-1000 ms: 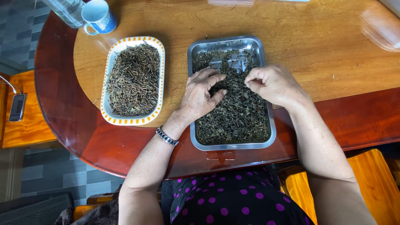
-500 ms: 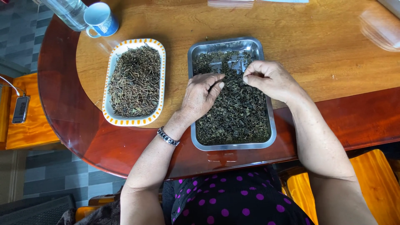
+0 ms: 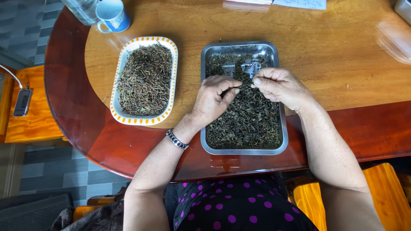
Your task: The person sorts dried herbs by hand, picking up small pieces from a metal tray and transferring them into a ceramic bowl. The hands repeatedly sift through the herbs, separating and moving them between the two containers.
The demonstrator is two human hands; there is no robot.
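Dark dried leaves fill steel tray; left hand, right hand fingers pinching one sprig together.

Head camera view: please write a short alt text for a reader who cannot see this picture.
Seen from above, a person's left hand and right hand meet fingertip to fingertip over a metal tray of dark dried leaves. To its left lies a white, orange-rimmed dish of thin dried stems, on a round wooden table with a blue mug.
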